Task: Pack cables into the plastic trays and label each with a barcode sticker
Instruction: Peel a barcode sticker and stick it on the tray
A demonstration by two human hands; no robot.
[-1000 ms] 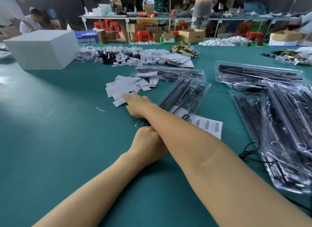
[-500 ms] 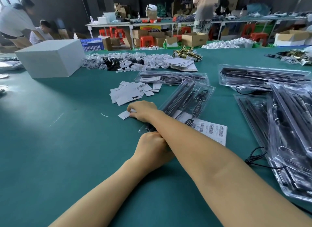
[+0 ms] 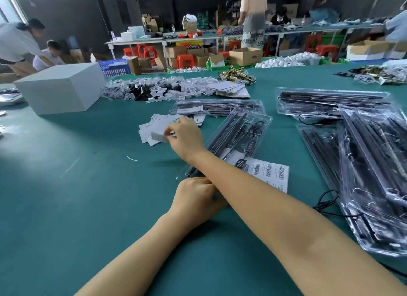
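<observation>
Crossed arms pretty much explain the whole setup: the right hand (image 3: 187,137) has to reach over to the pile of white label cards (image 3: 157,128), which sits just left of the open clear tray (image 3: 240,139), so the right forearm runs diagonally across the left one. That tray is my landmark. It lies angled on the green surface (image 3: 66,196), already loaded with black cables and rods, and its near end is pinned by the left hand (image 3: 196,198). I'd guess that's so it doesn't skate around while the other hand works. The left hand's fingers are tucked under the right forearm, so I can't tell whether they're curled around the tray end or just pressing on it. The right grip is narrow, thumb and fingertips pinching one small white card (image 3: 159,137) lifted just off the pile, wrist bent a bit and knuckles up. A barcode sticker sheet (image 3: 267,174) lies right of the tray's near end, partly under the right forearm, close by for labelling. More filled trays (image 3: 374,174) are stacked well to the right of it, another one (image 3: 217,107) just behind it, and a white box (image 3: 61,90) sits far off to the left rear.
</observation>
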